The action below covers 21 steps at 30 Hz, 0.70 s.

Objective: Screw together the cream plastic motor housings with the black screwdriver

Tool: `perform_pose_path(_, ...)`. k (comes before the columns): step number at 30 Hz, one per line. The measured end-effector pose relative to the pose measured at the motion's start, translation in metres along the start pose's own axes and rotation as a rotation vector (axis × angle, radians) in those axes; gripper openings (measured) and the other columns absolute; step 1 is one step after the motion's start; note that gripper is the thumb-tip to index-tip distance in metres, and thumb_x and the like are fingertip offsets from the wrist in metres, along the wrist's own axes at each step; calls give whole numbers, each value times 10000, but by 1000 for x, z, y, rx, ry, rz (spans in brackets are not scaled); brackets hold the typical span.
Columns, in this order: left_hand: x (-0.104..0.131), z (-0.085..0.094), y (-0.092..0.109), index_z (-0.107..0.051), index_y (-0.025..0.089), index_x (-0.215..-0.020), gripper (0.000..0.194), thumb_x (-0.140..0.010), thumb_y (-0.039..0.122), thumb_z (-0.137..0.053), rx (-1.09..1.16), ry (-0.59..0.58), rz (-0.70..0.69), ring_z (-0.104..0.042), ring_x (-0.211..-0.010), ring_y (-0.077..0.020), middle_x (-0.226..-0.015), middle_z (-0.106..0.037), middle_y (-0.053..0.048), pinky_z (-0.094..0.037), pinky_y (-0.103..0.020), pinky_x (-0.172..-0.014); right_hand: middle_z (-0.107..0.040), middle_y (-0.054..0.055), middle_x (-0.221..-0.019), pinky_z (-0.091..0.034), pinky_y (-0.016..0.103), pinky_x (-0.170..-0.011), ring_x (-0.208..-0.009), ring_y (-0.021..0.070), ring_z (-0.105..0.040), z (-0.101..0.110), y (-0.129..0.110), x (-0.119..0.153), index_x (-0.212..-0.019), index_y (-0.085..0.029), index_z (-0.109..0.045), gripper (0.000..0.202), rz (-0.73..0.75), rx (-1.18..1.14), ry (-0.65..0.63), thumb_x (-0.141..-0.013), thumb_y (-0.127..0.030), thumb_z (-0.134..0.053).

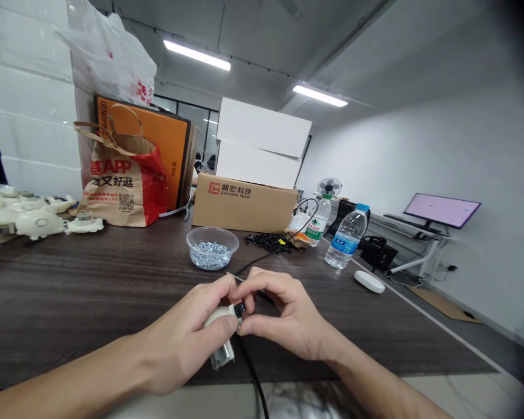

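Observation:
My left hand [181, 334] is closed around a small off-white plastic part [220, 315] with a clear or metallic lower end and a black piece [240, 309] at its upper right. Against that piece my right hand [286, 317] brings thumb and index finger close together. A tiny shiny bit shows by the right thumb tip, too small to name. Beyond my hands stands a clear plastic bowl [212, 249] of small silvery screws. A black cable [254, 372] passes beneath the hands, and a thin pale tip sticks up behind the fingers.
Small black parts [273, 242] lie behind the bowl. Two water bottles [348, 235] and a white oval object [369, 281] stand to the right. White plastic housings [39, 218], a paper bag [122, 186] and an orange box [174, 139] are left; a cardboard box [244, 203] is behind.

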<state>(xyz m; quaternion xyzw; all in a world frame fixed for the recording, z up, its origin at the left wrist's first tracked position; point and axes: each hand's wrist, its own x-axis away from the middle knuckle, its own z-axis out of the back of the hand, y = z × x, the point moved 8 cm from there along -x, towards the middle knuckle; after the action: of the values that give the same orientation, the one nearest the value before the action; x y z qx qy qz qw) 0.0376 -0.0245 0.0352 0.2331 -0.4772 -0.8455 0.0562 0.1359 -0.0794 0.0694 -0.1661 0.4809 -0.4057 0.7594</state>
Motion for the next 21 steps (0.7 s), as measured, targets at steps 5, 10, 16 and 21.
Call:
perform_pose_path(5,0,-2,5,-537,210,-972,196,-964,390,-459,-23,-39,-54,-474,-853,-191,-926,-554,-16,-345,-307,-760,-625,-26,-762,-493,281,-731,-727,129,-615,1,5,1,-993,-190,-744,276,-14,-59,22,-757,-218,-885)
perform_pose_path(10,1,0,5,-471,209,-902,88,-952,280,-453,29,-36,-5,-462,-845,-172,-929,-549,-6,-343,-298,-759,-621,-47,-738,-484,267,-700,-687,116,-609,3,10,3,-945,-198,-717,293,-37,-81,57,-720,-172,-903)
perform_pose_path(16,2,-1,1,-488,207,-922,118,-955,313,-447,46,-21,21,-465,-872,-189,-950,-556,-25,-346,-304,-740,-616,-48,-733,-474,267,-674,-669,116,-601,4,10,1,-891,-200,-697,286,-55,-85,65,-707,-204,-915)
perform_pose_path(21,2,-2,-4,-477,205,-931,135,-968,333,-453,144,-8,62,-465,-803,-168,-901,-516,-20,-383,-289,-699,-612,-39,-758,-486,280,-690,-680,124,-607,3,5,2,-942,-215,-706,265,-22,-75,67,-749,-226,-887)
